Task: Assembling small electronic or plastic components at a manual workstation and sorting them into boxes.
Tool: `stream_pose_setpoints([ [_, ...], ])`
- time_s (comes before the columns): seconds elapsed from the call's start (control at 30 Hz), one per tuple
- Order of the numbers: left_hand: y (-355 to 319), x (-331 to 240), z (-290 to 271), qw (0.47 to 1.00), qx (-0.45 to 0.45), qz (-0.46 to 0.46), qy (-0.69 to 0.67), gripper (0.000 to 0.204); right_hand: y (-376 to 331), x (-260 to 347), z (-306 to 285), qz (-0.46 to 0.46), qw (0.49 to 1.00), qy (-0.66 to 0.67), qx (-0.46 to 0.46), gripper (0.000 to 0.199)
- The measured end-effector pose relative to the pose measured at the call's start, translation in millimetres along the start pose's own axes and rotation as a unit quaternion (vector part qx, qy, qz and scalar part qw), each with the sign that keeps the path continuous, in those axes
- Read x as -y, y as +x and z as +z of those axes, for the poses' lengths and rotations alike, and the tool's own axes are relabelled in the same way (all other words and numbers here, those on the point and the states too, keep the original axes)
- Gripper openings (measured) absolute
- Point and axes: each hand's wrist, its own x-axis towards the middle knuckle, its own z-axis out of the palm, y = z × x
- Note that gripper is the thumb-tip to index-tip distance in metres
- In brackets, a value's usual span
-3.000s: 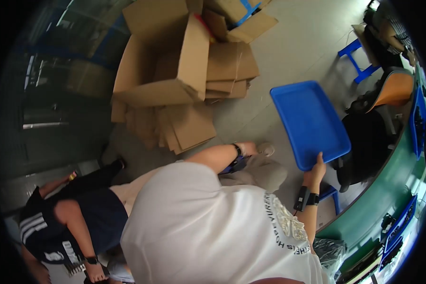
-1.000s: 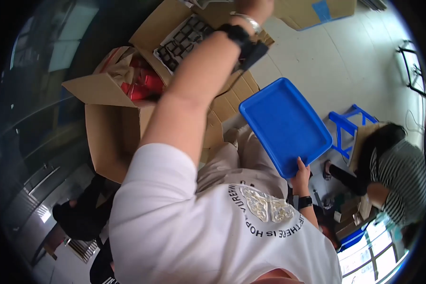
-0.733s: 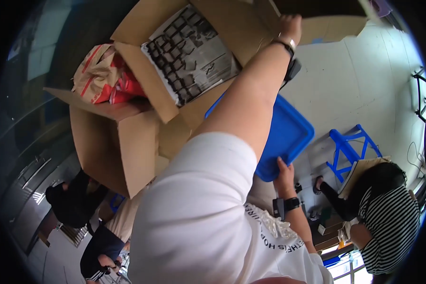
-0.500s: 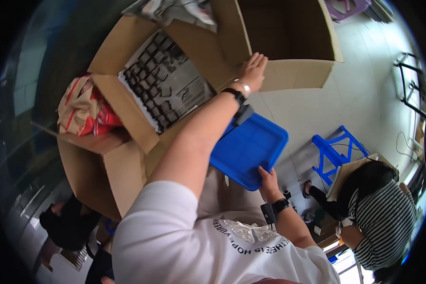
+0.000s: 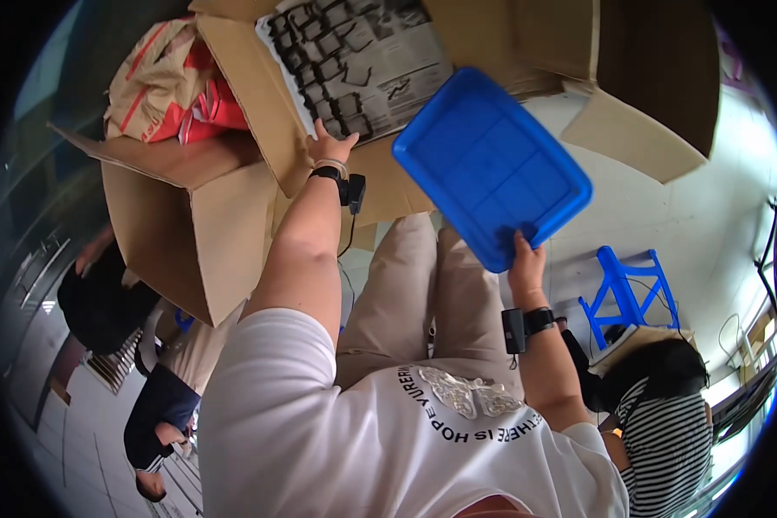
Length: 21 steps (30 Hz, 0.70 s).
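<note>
A shallow blue plastic tray [image 5: 492, 160] is raised in front of me, tilted, with my right hand [image 5: 527, 272] gripping its near corner, thumb over the rim. Nothing is in the tray. My left hand [image 5: 330, 147], fingers spread and empty, reaches to the near left edge of an open cardboard box [image 5: 246, 91]. Whether it touches the box or the newspaper, I cannot tell. Inside that box lies a sheet of newspaper [image 5: 406, 65] bearing rows of small dark-edged pieces [image 5: 324, 56], whose kind I cannot make out.
Another open carton [image 5: 233, 224] stands at the left, below a crumpled brown and red paper bag [image 5: 168, 86]. An open box [image 5: 656, 78] is at the far right. A blue stool [image 5: 630, 293] and a person in stripes [image 5: 665, 440] are on the right; other people are lower left.
My left hand has left the right-hand box's edge and moved left and nearer, fingers now spread. My right hand has lifted the tray up and to the right. The view has shifted.
</note>
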Motion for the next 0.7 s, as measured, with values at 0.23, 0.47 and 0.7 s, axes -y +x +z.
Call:
stream_pose_setpoints([
  [0.23,108.9,-4.6,36.1,0.993,-0.059,0.006,-0.098,0.127,28.8,2.0,32.0,0.010,1.000,-0.005,0.019,0.024],
  [0.47,163.8,-14.8,50.8,0.995,-0.025,0.012,-0.093,0.116,56.2,-4.9,68.6,0.043,0.999,0.007,0.016,0.027],
  [0.7,165.0,8.7,41.1,0.993,-0.060,0.100,0.002,0.100,70.3,-1.8,88.2,0.059,0.998,-0.001,0.027,0.030],
])
